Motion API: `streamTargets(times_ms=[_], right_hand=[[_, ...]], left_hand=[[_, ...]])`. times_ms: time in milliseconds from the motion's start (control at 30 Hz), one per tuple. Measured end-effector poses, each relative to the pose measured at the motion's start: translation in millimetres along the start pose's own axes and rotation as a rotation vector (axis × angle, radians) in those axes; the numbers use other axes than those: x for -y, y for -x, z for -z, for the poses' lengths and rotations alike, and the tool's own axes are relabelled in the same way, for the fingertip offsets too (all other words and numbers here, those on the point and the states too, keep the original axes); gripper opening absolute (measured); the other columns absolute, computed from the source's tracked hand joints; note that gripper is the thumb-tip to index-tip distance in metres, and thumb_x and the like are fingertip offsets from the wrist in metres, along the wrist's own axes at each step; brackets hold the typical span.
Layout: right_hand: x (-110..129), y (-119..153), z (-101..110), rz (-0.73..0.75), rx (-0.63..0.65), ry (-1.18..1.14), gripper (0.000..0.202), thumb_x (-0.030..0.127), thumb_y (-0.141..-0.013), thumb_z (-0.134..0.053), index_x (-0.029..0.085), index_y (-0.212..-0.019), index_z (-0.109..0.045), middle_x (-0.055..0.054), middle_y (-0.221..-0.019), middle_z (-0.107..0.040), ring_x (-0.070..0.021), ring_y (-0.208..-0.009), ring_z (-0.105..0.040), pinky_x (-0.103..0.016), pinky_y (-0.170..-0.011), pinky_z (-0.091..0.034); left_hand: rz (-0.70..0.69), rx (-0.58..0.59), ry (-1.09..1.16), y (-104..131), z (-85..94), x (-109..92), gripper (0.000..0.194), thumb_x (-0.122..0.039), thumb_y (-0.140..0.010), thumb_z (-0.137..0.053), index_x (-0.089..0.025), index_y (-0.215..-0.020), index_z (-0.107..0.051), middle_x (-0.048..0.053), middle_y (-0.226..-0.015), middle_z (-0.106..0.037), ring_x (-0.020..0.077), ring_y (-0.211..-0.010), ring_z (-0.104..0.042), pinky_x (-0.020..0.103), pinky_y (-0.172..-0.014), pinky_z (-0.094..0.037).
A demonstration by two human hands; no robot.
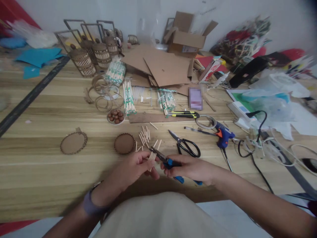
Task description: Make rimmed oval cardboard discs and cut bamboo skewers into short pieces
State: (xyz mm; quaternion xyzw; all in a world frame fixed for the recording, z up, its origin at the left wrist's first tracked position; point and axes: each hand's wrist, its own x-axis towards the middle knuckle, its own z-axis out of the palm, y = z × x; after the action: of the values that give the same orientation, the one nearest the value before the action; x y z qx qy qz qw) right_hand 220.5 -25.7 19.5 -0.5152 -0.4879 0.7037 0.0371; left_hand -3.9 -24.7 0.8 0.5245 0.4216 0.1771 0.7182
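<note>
My left hand point(143, 163) is closed on a few thin wooden sticks point(154, 153) that point up and away from me. In my right hand point(182, 165) is a pair of pliers point(170, 163) with blue handles, fingers wrapped round the grips. Its dark jaws reach across to the sticks; whether they touch them I cannot tell. Just beyond lie several short cut stick pieces point(144, 135). A round cardboard disc with a dark braided rim point(124, 143) sits left of these, and a second rimmed disc point(74, 142) lies farther left.
Black-handled scissors point(188, 147), a blue glue gun point(224, 135) and a yellow-black utility knife point(184, 114) lie right. A bowl of brown balls point(116, 117) and bundled wrapped sticks point(128, 97) stand beyond. Small stick-sided lanterns point(83, 61), cardboard sheets point(165, 66) and an open box point(187, 39) are at the back.
</note>
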Motion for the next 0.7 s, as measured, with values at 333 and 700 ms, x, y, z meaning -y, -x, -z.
streamTargets(times_ms=[333,700], right_hand=[[8.6,-5.9,-5.2,-0.014,-0.012,-0.014,0.020,0.022,-0.072,-0.064,0.020,-0.091,-0.064,0.001,-0.081,-0.058,-0.0161,-0.079,-0.052,-0.029,-0.073,-0.040],[9.3,-9.0,-5.9,0.080,0.011,0.046,0.015,0.021,-0.072,-0.061,0.022,-0.087,-0.060,0.002,-0.080,-0.056,-0.0169,-0.078,-0.051,-0.029,-0.072,-0.040]], left_hand=[[0.016,0.057,0.031,-3.8,0.0,3.7,0.038,-0.053,-0.087,-0.055,-0.016,-0.091,-0.065,0.004,-0.071,-0.073,0.0191,-0.073,-0.068,0.030,-0.071,-0.048],[0.027,0.064,0.037,-4.9,-1.3,2.1,0.040,-0.056,-0.087,-0.055,-0.017,-0.088,-0.065,0.002,-0.069,-0.070,0.0186,-0.071,-0.067,0.030,-0.071,-0.047]])
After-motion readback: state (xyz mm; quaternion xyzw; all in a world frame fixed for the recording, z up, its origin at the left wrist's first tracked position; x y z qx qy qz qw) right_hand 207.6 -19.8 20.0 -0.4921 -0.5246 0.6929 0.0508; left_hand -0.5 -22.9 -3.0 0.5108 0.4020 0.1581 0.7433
